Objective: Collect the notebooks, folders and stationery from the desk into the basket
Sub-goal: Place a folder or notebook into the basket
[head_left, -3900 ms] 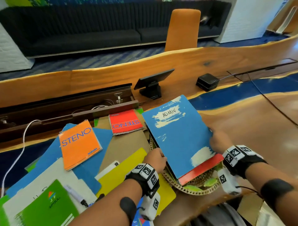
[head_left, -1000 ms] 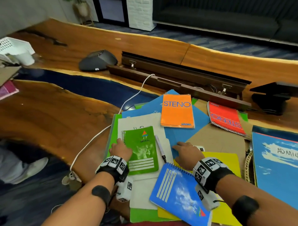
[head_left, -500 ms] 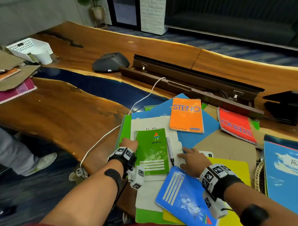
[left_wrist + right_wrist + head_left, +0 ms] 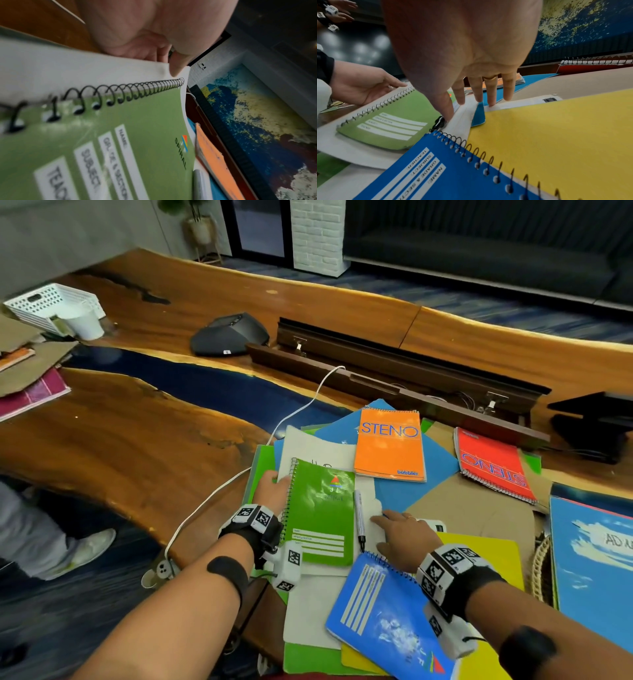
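Note:
My left hand (image 4: 274, 486) pinches the left edge of a white folder (image 4: 318, 448), thumb on top (image 4: 176, 66) and fingers beneath. A green spiral notebook (image 4: 322, 508) and a black-capped pen (image 4: 359, 517) lie on that folder. My right hand (image 4: 387, 520) presses straight fingertips (image 4: 491, 102) on the folder's right edge, thumb beside the pen (image 4: 438, 122). Around lie a blue spiral notebook (image 4: 387, 621), yellow folder (image 4: 486, 556), orange STENO pad (image 4: 390, 445) and red STENO pad (image 4: 493, 467). The wicker basket (image 4: 541, 563) at the right holds a blue folder (image 4: 596, 559).
A white cable (image 4: 301, 405) runs from the desk's near edge to a dark cable trough (image 4: 394, 368). A black conference phone (image 4: 229, 335) sits behind, a black stand (image 4: 596, 422) at far right. White plastic basket (image 4: 51, 302) and cup at far left. A person's shoe (image 4: 89, 549) is below.
After putting the blue folder in the basket, both hands moved left to the pile. My left hand has taken hold of the white folder's left edge; my right hand slid onto its right edge.

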Demonstrator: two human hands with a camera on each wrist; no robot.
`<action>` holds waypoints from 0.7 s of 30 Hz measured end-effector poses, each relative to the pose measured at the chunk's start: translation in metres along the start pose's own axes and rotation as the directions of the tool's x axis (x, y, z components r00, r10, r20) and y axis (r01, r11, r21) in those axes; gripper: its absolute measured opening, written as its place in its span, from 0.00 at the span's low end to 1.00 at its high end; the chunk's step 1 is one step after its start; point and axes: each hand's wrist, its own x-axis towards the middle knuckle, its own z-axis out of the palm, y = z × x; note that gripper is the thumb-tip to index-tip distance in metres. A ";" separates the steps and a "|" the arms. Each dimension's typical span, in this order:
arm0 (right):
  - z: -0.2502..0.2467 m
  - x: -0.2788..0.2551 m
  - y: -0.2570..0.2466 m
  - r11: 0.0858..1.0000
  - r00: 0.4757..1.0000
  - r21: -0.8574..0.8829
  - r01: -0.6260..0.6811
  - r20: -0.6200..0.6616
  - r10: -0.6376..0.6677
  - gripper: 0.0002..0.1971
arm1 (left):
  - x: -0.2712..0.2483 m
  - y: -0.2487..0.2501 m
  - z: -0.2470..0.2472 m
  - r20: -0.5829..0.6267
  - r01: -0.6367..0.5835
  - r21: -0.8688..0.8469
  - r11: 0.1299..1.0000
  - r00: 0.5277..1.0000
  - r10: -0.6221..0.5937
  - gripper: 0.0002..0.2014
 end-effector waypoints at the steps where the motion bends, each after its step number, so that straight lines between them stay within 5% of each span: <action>1: 0.000 0.000 0.000 1.000 1.000 0.015 0.003 -0.022 -0.003 0.31 | 0.001 0.003 -0.001 -0.023 -0.018 -0.003 1.000 1.000 0.018 0.13; 14: 0.005 -0.001 -0.003 0.997 0.998 0.058 0.048 -0.053 -0.045 0.32 | -0.007 0.062 -0.026 -0.101 -0.308 0.091 0.947 0.943 0.316 0.10; 21: 0.001 -0.004 -0.001 0.997 0.997 0.067 0.033 -0.077 -0.028 0.30 | -0.016 0.103 -0.045 -0.130 -0.439 0.219 0.871 0.872 0.472 0.07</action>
